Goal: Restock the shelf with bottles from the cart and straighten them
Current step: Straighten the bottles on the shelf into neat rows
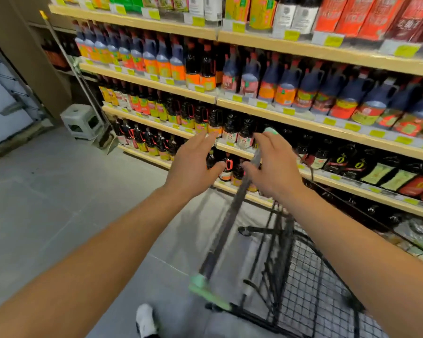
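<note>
Straightening step: both hands reach empty toward the dark bottles [230,129] at the shelf's [274,115] front edge — left hand [193,162] and right hand [271,164], each grip released. Next, judging by this, nudge them flush.

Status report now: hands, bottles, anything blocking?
Left hand and right hand open, empty, reaching toward the dark bottles on the shelf. Cart below the right arm. Nothing blocking.
</note>
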`<state>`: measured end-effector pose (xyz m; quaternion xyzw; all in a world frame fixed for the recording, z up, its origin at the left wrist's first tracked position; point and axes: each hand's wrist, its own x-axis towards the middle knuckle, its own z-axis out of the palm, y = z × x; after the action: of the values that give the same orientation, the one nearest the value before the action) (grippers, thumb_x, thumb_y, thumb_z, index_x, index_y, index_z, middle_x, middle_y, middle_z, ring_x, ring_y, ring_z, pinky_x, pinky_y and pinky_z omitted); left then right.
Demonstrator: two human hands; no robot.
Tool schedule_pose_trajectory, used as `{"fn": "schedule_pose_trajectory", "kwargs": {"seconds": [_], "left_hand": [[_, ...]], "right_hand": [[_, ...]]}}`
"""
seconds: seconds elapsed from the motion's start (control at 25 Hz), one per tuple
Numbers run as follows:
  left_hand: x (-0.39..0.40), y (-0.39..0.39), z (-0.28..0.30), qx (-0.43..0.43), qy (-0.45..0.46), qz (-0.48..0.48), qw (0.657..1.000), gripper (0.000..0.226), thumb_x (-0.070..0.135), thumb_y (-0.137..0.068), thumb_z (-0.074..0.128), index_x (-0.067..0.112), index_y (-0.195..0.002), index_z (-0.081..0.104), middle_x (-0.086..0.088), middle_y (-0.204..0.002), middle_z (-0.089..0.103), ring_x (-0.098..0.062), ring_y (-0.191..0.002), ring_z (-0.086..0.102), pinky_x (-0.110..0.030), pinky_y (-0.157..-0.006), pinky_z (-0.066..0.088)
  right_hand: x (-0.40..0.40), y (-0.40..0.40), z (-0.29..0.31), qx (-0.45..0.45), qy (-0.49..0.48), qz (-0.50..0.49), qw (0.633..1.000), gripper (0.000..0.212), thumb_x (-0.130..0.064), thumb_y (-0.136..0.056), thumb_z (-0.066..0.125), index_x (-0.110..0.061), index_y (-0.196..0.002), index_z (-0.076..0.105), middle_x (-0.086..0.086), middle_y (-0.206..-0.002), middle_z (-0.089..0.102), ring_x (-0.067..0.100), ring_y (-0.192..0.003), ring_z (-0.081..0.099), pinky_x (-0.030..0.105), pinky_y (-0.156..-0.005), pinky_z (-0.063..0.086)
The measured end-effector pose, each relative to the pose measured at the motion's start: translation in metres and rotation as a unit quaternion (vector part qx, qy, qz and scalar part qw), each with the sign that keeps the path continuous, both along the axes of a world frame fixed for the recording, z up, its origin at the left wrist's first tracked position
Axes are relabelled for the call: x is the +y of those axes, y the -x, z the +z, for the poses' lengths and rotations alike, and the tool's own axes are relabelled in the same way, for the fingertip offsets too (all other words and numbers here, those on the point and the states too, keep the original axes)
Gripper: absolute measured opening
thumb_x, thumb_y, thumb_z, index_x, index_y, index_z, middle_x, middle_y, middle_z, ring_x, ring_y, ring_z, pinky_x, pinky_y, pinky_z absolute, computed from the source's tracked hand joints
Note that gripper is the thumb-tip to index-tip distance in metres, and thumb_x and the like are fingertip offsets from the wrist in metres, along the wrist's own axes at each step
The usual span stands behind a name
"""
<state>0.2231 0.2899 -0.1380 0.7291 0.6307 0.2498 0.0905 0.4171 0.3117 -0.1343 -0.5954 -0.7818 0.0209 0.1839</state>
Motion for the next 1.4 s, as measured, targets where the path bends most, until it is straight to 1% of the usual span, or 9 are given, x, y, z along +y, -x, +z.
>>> {"fn": "schedule_pose_trajectory", "kwargs": {"seconds": [0.28,0.48,0.6,0.8,0.92,1.04,1.16,1.28,1.4], "left_hand": [[0.114,0.115,-0.015,0.007,0.025,-0.119,0.993,0.071,0.047,-0.091,0.054,0.028,-0.151,0.02,0.001,-0.159,0.018,-0.018,-0.146,0.015,-0.042,-0.117,0.022],[0.197,0.118,-0.013,0.004,0.031,-0.177,0.984,0.072,0.047,-0.091,0.054,0.031,-0.151,0.018,0.003,-0.159,0.016,-0.018,-0.145,0.016,-0.039,-0.117,0.021],[0.25,0.085,-0.013,-0.001,0.016,-0.226,0.974,0.072,0.046,-0.09,0.055,0.029,-0.151,0.02,0.001,-0.159,0.018,-0.019,-0.145,0.017,-0.039,-0.117,0.02],[0.333,0.011,-0.008,-0.005,-0.006,-0.285,0.958,0.071,0.047,-0.09,0.055,0.03,-0.15,0.021,0.0,-0.158,0.022,-0.02,-0.145,0.02,-0.039,-0.116,0.023],[0.376,-0.037,-0.005,-0.004,-0.01,-0.329,0.944,0.07,0.047,-0.089,0.055,0.033,-0.149,0.022,0.001,-0.157,0.024,-0.019,-0.144,0.022,-0.04,-0.116,0.025],[0.417,-0.084,-0.01,-0.01,-0.015,-0.373,0.927,0.071,0.043,-0.088,0.058,0.029,-0.149,0.025,0.001,-0.157,0.024,-0.019,-0.144,0.022,-0.039,-0.116,0.025],[0.454,-0.139,-0.023,-0.01,-0.003,-0.42,0.908,0.071,0.043,-0.087,0.059,0.027,-0.149,0.026,-0.001,-0.157,0.025,-0.022,-0.144,0.023,-0.041,-0.116,0.025],[0.483,-0.195,-0.035,-0.003,0.007,-0.46,0.888,0.072,0.043,-0.086,0.06,0.026,-0.148,0.028,-0.002,-0.156,0.026,-0.022,-0.143,0.025,-0.038,-0.116,0.025],[0.5,-0.242,-0.043,-0.01,0.008,-0.486,0.874,0.071,0.04,-0.085,0.061,0.023,-0.148,0.031,-0.003,-0.155,0.029,-0.023,-0.141,0.028,-0.039,-0.115,0.026]], "right_hand": [[0.07,0.107,-0.009,0.003,0.032,-0.119,0.992,0.072,-0.047,-0.088,0.058,-0.014,-0.147,0.031,0.009,-0.153,0.03,0.028,-0.143,0.023,0.04,-0.119,0.016],[0.122,0.114,-0.005,-0.004,0.036,-0.174,0.984,0.073,-0.045,-0.089,0.058,-0.014,-0.148,0.028,0.008,-0.154,0.028,0.026,-0.144,0.02,0.038,-0.12,0.013],[0.156,0.088,-0.008,0.0,0.027,-0.226,0.974,0.072,-0.045,-0.089,0.058,-0.013,-0.147,0.03,0.008,-0.152,0.031,0.026,-0.143,0.022,0.036,-0.119,0.012],[0.214,0.027,-0.005,0.004,0.023,-0.287,0.958,0.07,-0.042,-0.087,0.06,-0.009,-0.144,0.034,0.011,-0.148,0.037,0.029,-0.138,0.028,0.039,-0.116,0.02],[0.241,-0.014,-0.001,0.025,0.02,-0.334,0.942,0.068,-0.04,-0.089,0.059,-0.011,-0.145,0.033,0.008,-0.149,0.036,0.028,-0.139,0.026,0.039,-0.115,0.023],[0.264,-0.052,-0.005,0.031,0.025,-0.369,0.929,0.068,-0.041,-0.089,0.059,-0.013,-0.145,0.033,0.007,-0.149,0.036,0.027,-0.139,0.027,0.038,-0.115,0.024],[0.287,-0.095,-0.016,0.031,0.038,-0.41,0.911,0.069,-0.042,-0.089,0.058,-0.013,-0.146,0.032,0.007,-0.15,0.035,0.026,-0.14,0.026,0.039,-0.116,0.026],[0.306,-0.137,-0.024,0.047,0.041,-0.456,0.888,0.069,-0.041,-0.089,0.059,-0.013,-0.146,0.032,0.006,-0.148,0.037,0.027,-0.139,0.028,0.039,-0.114,0.029],[0.319,-0.173,-0.03,0.051,0.04,-0.477,0.877,0.068,-0.041,-0.089,0.059,-0.014,-0.145,0.033,0.006,-0.147,0.038,0.028,-0.138,0.031,0.039,-0.112,0.031]]}}
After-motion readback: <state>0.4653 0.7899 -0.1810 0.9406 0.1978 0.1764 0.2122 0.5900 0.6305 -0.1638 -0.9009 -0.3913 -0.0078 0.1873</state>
